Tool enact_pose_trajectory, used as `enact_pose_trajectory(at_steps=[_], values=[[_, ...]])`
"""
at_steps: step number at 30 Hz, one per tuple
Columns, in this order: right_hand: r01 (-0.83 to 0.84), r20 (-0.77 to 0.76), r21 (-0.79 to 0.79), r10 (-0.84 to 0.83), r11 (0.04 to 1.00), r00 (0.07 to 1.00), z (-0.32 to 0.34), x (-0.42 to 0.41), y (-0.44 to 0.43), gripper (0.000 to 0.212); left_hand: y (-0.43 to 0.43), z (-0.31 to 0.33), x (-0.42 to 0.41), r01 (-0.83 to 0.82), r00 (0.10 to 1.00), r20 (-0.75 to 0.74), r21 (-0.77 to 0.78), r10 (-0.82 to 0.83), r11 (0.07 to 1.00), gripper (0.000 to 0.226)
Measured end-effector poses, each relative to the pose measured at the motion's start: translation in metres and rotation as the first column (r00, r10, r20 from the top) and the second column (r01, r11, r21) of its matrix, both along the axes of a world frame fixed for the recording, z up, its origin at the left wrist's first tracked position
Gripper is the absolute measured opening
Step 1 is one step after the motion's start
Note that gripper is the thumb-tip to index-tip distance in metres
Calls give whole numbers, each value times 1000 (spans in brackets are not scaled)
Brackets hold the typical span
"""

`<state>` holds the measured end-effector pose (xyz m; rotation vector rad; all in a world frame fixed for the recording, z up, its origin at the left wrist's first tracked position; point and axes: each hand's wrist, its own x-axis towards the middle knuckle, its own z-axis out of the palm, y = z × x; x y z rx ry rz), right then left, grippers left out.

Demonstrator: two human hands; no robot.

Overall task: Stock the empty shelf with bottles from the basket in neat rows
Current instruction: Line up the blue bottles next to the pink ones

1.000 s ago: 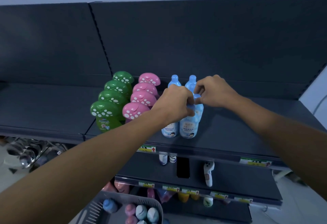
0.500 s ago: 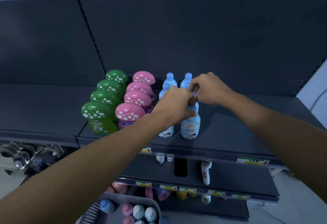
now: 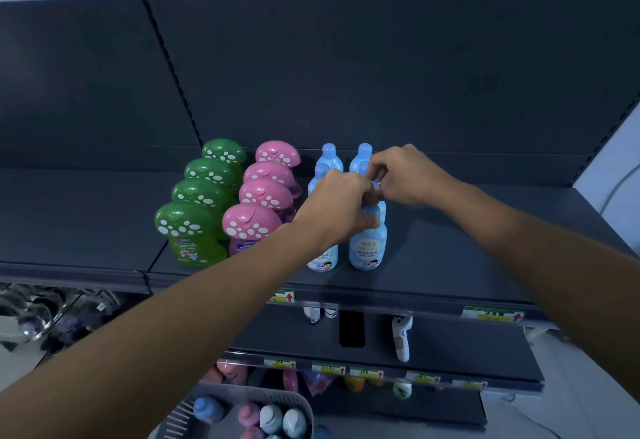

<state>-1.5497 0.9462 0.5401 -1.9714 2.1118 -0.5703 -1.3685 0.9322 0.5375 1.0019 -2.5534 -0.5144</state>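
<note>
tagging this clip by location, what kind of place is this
Most likely a shop aisle: dark retail shelving with price labels on the shelf edges, rows of identical bottles, and a basket below.

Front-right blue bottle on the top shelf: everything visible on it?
The front-right blue bottle stands upright near the front edge of the shelf, heading the right column. Pale blue, glossy, plastic-looking, rounded body with printed text and a small cartoon face near the base. Fingers of the left hand curl round its neck, hiding most of the cap. Right hand pinches the bottle behind.
</note>
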Motion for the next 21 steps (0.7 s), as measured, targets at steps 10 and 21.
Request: enact_pose_trajectory(at_steps=[10,21], values=[[38,-49,-14,-39,999,998,15,9,7,20,0,5,9,38,999,29,-22,-37,999,38],[106,-83,-85,-113,991,990,36,78,33,11,-24,37,104,-41,999,17,-166,45,985,20]])
